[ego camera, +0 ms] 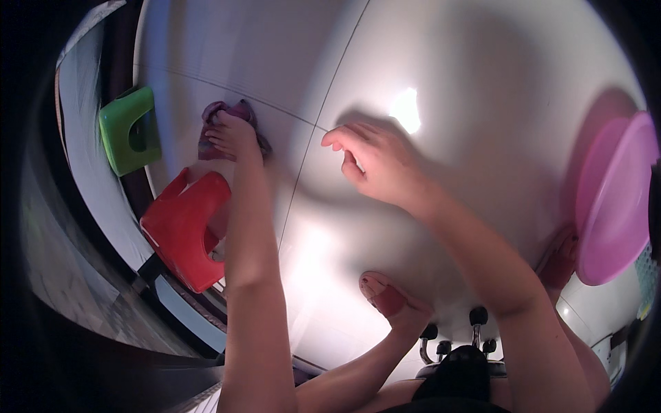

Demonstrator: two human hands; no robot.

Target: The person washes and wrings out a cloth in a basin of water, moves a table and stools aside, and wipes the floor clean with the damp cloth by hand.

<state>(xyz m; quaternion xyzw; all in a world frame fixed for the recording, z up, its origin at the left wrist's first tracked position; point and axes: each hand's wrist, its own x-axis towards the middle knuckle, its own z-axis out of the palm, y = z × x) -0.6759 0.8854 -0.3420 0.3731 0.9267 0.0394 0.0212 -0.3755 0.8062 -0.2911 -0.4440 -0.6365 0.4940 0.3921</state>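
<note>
My left hand (232, 135) presses on a crumpled dark purple cloth (209, 149) that lies on the pale tiled floor (289, 93). Its fingers are spread over the cloth's middle, and part of the cloth bunches up around the hand. My right hand (379, 162) hovers over the floor to the right of the cloth, fingers bent and thumb apart, with nothing in it. Just below my left hand, beside the left forearm, is a red plastic stool (181, 227). A green plastic stool (121, 131) is at the left of the cloth.
A pink plastic basin (614, 206) is at the far right, near my slippered foot (560, 260). My other foot, in a red slipper (387, 302), rests on the floor at lower centre. Black casters (478, 315) of a wheeled seat show at the bottom.
</note>
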